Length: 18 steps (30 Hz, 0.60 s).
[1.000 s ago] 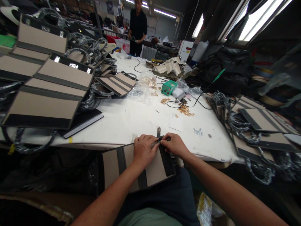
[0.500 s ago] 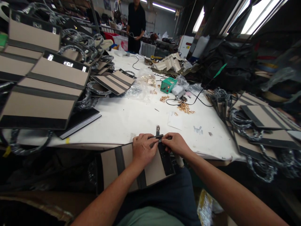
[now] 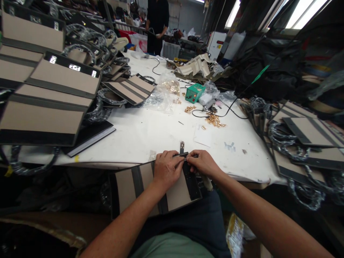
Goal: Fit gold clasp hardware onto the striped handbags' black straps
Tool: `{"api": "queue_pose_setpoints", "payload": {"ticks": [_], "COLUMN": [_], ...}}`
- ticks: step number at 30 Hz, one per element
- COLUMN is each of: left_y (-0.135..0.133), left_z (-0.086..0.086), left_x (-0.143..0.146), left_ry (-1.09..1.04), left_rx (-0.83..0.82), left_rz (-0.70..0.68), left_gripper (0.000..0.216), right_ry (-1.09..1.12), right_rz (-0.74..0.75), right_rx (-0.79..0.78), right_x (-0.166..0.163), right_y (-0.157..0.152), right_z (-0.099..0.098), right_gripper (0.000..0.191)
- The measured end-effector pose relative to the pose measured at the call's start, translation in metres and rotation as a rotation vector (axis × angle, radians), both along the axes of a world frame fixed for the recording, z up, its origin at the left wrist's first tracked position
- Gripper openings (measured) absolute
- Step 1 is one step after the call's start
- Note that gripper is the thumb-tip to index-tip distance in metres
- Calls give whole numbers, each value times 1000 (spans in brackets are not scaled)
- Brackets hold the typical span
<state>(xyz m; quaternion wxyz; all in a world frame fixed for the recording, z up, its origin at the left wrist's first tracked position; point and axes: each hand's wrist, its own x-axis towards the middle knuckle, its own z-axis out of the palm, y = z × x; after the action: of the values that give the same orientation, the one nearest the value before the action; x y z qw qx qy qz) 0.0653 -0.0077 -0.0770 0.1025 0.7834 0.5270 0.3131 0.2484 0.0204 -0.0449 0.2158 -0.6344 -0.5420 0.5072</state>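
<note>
A beige bag panel with dark stripes (image 3: 126, 188) lies on my lap against the front edge of the white table (image 3: 150, 134). My left hand (image 3: 167, 169) presses on the panel's top edge, fingers curled over it. My right hand (image 3: 203, 163) pinches the dark perforated strip (image 3: 191, 181) at that same edge, right beside the left hand. A small dark strap tab with a metal end (image 3: 182, 146) sticks out onto the table just beyond my fingertips.
Stacks of beige and black bags (image 3: 51, 89) fill the left side, more bags with wrapped handles (image 3: 301, 138) the right. Gold hardware pieces (image 3: 214, 121), a green box (image 3: 195, 93), plastic bags and cables lie mid-table. A person in black (image 3: 157, 23) stands at the far end.
Both hands stay at the panel's top edge, working the dark strip with small finger movements. The view has tipped slightly downward.
</note>
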Motion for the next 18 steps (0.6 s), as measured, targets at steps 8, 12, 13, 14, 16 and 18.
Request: {"api": "queue_pose_setpoints", "payload": {"ticks": [8, 12, 13, 14, 16, 18], "left_y": [4, 4, 5, 5, 5, 5], "left_z": [-5, -6, -6, -6, -6, -7], "left_x": [2, 2, 3, 3, 3, 4], "left_ry": [-28, -27, -24, -22, -24, -31], "left_rx": [30, 22, 22, 22, 26, 31], "left_rz": [-6, -1, 3, 6, 10, 10], "left_gripper": [15, 10, 10, 10, 10, 11], "right_ry": [42, 83, 98, 106, 101, 86], "right_rz": [-6, -4, -8, -13, -15, -12], "right_rx": [-47, -59, -62, -64, -63, -61], "right_x": [2, 3, 4, 4, 5, 5], "right_y": [1, 1, 1, 1, 2, 2], "right_z": [1, 2, 2, 2, 1, 1], "right_gripper": [7, 7, 7, 7, 6, 5]}}
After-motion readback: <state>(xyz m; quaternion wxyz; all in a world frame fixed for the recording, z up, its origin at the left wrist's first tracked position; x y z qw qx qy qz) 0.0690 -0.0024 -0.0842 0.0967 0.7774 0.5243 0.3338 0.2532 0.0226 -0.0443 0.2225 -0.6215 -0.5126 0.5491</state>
